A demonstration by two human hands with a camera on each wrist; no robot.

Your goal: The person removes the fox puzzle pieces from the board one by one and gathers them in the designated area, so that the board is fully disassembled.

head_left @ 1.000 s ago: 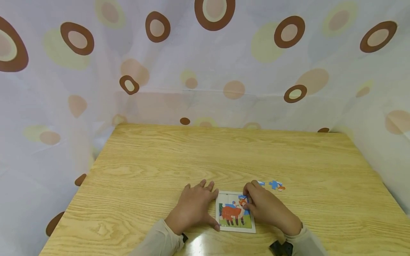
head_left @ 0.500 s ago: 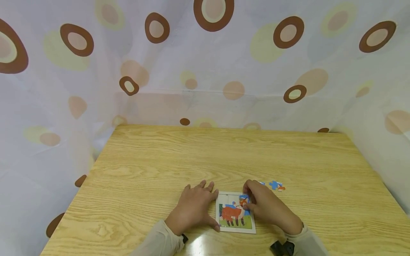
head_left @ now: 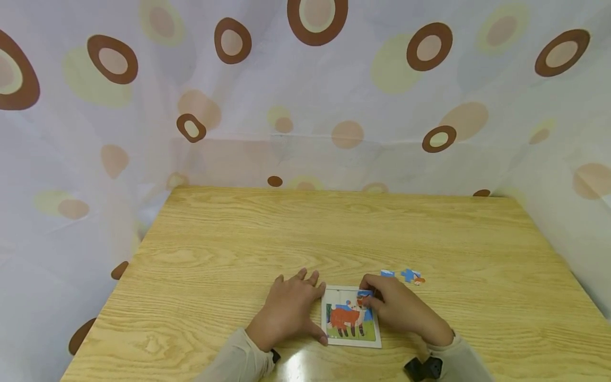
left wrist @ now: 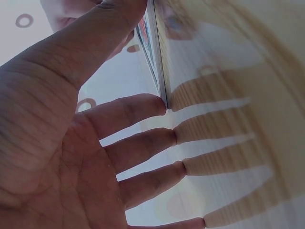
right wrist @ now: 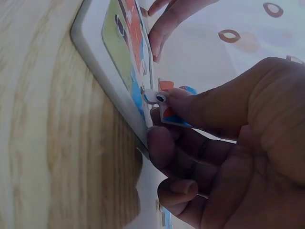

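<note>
Head view: low, right of centre, on the counter (head_left: 238,228), we see the puzzle board (head_left: 353,344), loose pieces (head_left: 407,276) beyond its upper-right corner; the right hand (head_left: 398,305) might nudge these. Left wrist view: the left hand (left wrist: 78,155) is spread, thumb and index against the board's edge; a light brace could let it slide. Right wrist view: the right thumb and fingers pinch a tilted orange-and-blue piece (right wrist: 169,114); forced askew, we judge, it could jam or bend.

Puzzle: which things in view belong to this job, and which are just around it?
Part of the job:
board
held piece
loose pieces
left hand
right hand

Just around it:
table
spotted sheet
black wrist gear
</note>
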